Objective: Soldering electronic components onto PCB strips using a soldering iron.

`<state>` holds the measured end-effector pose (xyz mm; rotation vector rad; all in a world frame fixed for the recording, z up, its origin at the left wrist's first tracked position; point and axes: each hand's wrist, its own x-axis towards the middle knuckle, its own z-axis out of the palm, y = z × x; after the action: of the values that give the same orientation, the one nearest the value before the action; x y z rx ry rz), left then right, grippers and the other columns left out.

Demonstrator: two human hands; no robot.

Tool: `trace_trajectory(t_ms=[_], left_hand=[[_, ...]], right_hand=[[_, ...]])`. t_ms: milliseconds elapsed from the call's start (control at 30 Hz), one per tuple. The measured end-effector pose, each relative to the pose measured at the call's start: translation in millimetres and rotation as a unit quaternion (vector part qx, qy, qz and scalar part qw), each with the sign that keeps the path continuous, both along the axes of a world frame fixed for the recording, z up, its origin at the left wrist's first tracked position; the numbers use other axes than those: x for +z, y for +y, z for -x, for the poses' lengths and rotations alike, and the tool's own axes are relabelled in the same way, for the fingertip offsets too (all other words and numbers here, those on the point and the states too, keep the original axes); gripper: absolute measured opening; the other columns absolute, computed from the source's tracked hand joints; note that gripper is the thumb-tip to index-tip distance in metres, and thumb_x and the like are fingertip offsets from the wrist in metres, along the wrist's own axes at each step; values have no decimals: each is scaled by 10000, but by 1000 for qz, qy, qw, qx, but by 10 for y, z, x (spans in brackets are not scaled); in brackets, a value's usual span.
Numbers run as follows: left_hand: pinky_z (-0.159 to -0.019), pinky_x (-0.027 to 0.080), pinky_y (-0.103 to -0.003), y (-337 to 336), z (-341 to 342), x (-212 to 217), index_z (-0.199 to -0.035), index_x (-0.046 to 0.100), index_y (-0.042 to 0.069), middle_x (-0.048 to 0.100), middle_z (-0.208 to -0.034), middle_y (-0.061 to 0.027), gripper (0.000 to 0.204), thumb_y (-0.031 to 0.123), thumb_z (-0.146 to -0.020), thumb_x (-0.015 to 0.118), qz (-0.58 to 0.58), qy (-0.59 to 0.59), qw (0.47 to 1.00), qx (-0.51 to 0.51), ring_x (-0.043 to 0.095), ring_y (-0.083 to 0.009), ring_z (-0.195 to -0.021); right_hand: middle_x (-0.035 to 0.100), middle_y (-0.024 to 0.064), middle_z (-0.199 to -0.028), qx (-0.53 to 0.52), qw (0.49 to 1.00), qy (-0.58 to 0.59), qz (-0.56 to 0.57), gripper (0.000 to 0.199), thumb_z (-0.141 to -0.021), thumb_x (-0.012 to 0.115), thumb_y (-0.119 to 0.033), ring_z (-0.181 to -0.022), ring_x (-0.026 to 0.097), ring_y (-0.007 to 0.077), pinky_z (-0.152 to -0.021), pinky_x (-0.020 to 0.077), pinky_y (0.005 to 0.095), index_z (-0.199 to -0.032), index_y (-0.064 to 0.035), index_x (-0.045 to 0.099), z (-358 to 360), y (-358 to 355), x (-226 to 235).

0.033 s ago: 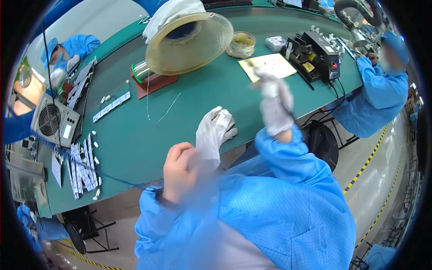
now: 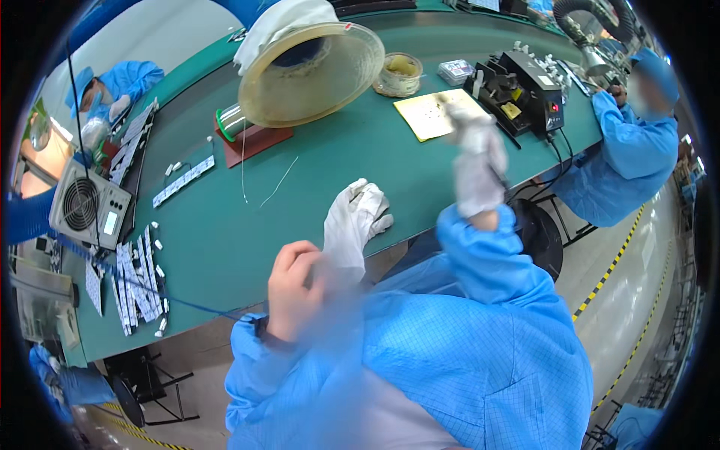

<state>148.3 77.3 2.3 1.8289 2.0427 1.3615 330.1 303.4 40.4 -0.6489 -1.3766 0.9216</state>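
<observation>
Fingers of left hand [image 2: 296, 289] pinch white glove [image 2: 352, 225] — beside table edge [image 2: 225, 304].

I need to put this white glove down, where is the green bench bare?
Bare green mat lies between the red-based wire spool and the yellow sheet, and near the front edge below the thin loose wires. Crowded: white parts strips far left, black soldering station right.

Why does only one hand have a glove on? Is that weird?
A bit odd, yes. The left hand is bare and grips a loose white glove, while the right hand is raised and already gloved. Nothing on the green table looks spilled or broken.
</observation>
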Motion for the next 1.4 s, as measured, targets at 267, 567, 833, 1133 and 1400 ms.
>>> trace_trajectory(t_ms=[267,567,833,1133,1400], left_hand=[[-668,499,-255,-76,105,-68,-877,600,-14,652,-872,-78,79,-52,-819,638,-19,-228,971,71,607,-123,-721],[-671,490,-239,12,153,74,-943,558,-5,622,-832,-43,125,-35,-848,635,-34,-227,969,93,593,-94,-729],[-663,502,-330,-99,4,334,-873,609,21,631,-874,-100,181,-84,-728,638,-56,46,994,85,619,-277,-773],[-846,522,-342,16,-139,173,-1044,669,-6,674,-1079,-167,228,-50,-861,541,40,-6,998,38,665,-313,-976],[-1139,304,-410,-6,-347,213,-1283,472,-14,425,-1456,-208,412,-83,-877,469,-91,-513,831,-195,347,-301,-1409]], right_hand=[[658,128,-1110,-344,913,-208,-71,320,-957,530,-262,-948,651,257,-862,498,331,-1175,-33,578,-1303,1497,90],[650,96,-1085,11,968,89,236,405,-940,619,-258,-1009,647,196,-891,553,362,-1242,11,583,-1085,2327,-74],[685,86,-887,165,960,-137,182,252,-926,552,-216,-668,588,103,-623,472,226,-1073,-23,619,-631,251,-85],[649,80,-761,319,803,-485,-134,376,-735,791,-414,-667,630,265,-632,512,358,-893,-106,643,44,-889,-155],[651,120,-754,144,884,-408,-176,511,-753,710,-514,-711,661,314,-601,534,411,-974,-69,587,313,-1087,-266]])
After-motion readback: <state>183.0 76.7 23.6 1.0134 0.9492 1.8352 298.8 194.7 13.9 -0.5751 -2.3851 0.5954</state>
